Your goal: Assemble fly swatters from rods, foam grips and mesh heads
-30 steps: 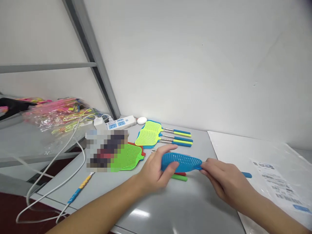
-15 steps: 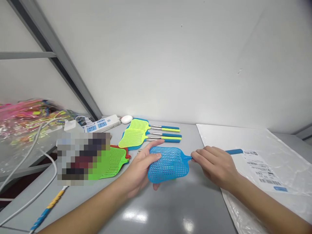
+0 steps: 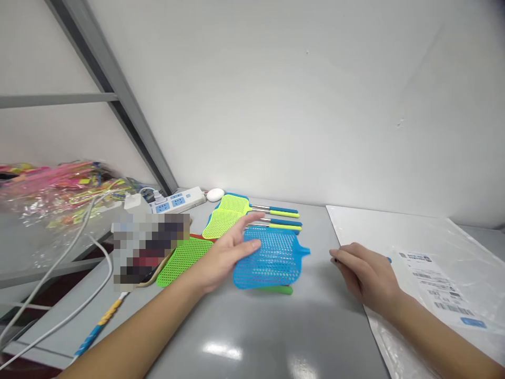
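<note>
- The blue mesh fly-swatter head [image 3: 272, 266] is in the left hand [image 3: 224, 258], above the grey tabletop [image 3: 240, 329], near the middle of the view.
- Its long axis runs roughly left to right; the broad end sits at the left hand and the narrow neck [image 3: 303, 251] points right, towards the right hand [image 3: 366, 276].
- The left hand grips the head by its left edge: the thumb [image 3: 251, 246] lies flat over the mesh, the index finger stretches along the upper left corner, and the other fingers are hidden.
- The neck is free of any fingers, with a gap between it and the right hand.
- The right hand's fingers are curled closed around a handle; a dark tip [image 3: 335, 260] shows at the fingertips, facing the neck, and a blue end [image 3: 389, 259] shows behind the knuckles.
- Behind the head lie yellow-green fly swatters [image 3: 226, 218], grips to the right; a green fly swatter [image 3: 185, 260] lies left of it, partly behind the left hand.
- A white plastic mailer [image 3: 355, 223] lies at the right.
</note>
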`<state>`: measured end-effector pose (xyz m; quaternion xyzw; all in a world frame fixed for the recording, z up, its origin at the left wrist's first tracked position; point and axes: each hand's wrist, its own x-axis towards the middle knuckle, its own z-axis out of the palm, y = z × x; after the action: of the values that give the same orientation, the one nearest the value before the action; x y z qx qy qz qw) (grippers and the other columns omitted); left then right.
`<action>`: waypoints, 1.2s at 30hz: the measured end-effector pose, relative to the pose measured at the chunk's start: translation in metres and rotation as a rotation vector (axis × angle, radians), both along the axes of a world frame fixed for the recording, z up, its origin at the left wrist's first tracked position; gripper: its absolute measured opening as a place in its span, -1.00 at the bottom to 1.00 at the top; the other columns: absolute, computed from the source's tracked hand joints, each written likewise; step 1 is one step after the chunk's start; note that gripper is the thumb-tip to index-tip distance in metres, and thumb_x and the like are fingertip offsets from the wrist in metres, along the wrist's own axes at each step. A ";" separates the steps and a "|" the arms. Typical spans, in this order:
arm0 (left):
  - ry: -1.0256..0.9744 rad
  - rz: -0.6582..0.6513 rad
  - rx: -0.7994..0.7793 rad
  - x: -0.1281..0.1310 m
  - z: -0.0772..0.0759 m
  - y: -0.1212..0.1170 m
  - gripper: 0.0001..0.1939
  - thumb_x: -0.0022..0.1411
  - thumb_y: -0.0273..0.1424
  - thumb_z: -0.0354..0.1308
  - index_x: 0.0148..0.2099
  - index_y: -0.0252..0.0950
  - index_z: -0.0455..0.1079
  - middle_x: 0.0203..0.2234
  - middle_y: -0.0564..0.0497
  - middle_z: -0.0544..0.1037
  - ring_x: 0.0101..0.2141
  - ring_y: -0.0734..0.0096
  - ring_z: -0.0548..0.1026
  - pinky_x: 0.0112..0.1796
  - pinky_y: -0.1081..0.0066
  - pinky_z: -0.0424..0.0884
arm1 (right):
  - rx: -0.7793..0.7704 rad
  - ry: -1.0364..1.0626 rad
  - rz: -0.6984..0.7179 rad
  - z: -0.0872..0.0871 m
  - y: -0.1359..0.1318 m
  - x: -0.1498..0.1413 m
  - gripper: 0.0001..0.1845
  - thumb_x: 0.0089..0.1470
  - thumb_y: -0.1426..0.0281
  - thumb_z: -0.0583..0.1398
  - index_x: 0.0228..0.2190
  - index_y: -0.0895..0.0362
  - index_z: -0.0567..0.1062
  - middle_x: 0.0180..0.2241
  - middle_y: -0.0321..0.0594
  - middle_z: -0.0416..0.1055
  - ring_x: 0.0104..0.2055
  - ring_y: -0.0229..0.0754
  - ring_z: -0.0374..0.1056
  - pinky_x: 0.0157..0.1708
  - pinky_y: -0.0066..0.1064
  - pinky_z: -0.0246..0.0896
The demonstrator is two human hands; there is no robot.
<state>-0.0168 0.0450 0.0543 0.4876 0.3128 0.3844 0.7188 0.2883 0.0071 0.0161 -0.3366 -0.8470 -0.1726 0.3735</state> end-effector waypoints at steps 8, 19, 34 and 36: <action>-0.010 -0.300 0.035 0.015 -0.011 -0.017 -0.40 0.22 -0.31 0.26 0.26 -0.12 0.16 -0.26 -0.01 0.51 -0.34 0.41 0.51 -0.31 0.39 0.40 | -0.007 -0.213 0.190 0.013 -0.027 -0.012 -0.53 0.20 0.56 0.10 0.09 -0.05 0.36 -0.49 -0.34 0.44 -0.55 -0.26 0.27 -0.56 -0.38 0.12; 0.543 0.611 0.787 -0.049 -0.016 -0.081 -0.81 0.40 -0.35 -0.04 -0.03 -0.24 0.34 -0.59 0.17 0.25 -0.57 0.52 0.21 -0.52 0.46 0.12 | -0.048 -0.226 0.274 0.016 -0.001 -0.055 -0.47 0.21 0.56 0.08 0.20 0.09 0.29 -0.23 -0.13 0.56 -0.36 -0.19 0.47 -0.48 -0.41 0.27; 1.089 0.632 0.860 -0.094 -0.047 -0.107 -0.71 0.31 -0.45 0.00 0.06 -0.32 0.31 -0.06 -0.16 0.38 -0.07 0.13 0.30 -0.06 0.10 0.31 | -0.307 -0.427 0.309 0.005 0.046 -0.209 -0.63 0.28 0.48 0.04 0.06 0.01 0.42 -0.26 -0.24 0.53 -0.39 -0.21 0.47 -0.51 -0.41 0.20; 1.133 0.593 0.803 -0.093 -0.047 -0.105 -0.70 0.33 -0.41 -0.01 0.08 -0.30 0.29 -0.01 -0.15 0.36 -0.03 0.11 0.29 -0.02 0.07 0.29 | -0.324 -0.472 0.283 0.007 0.043 -0.208 -0.64 0.29 0.46 0.04 0.07 0.00 0.40 -0.27 -0.26 0.51 -0.41 -0.20 0.46 -0.53 -0.40 0.17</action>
<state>-0.1102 -0.0604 0.0078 0.7304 0.5887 0.3366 0.0812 0.0802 0.0498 0.0228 -0.2213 -0.9652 -0.0551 0.1283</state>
